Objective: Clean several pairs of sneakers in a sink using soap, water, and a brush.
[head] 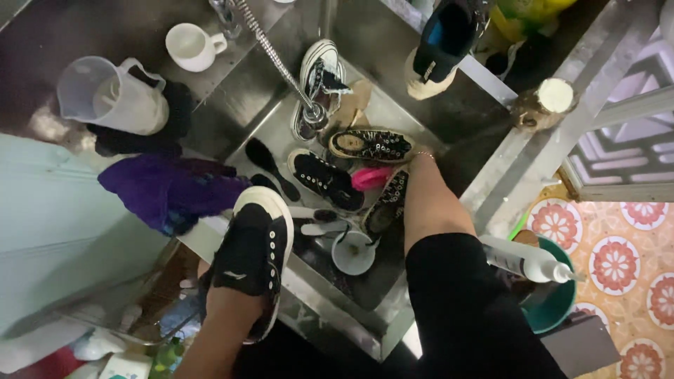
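Note:
My left hand (pixel 226 309) is pushed inside a black sneaker with a white sole (pixel 254 254), so only the wrist and forearm show. It holds the shoe over the near left rim of a steel sink (pixel 330 309). My right arm in a black sleeve reaches into the sink. The right hand (pixel 419 163) is hidden past a thin bracelet at the wrist. It ends beside a black patterned sneaker (pixel 372 144) and a pink brush (pixel 371 177). Whether it grips either I cannot tell.
The sink also holds another black sneaker (pixel 325 180), a white-soled sneaker (pixel 319 84) under the hose tap (pixel 312 112), a black insole (pixel 270 165) and a grey cup (pixel 353 253). A jug (pixel 112 95), mug (pixel 189 45) and purple cloth (pixel 168 189) lie left. A green basin (pixel 554 305) sits right.

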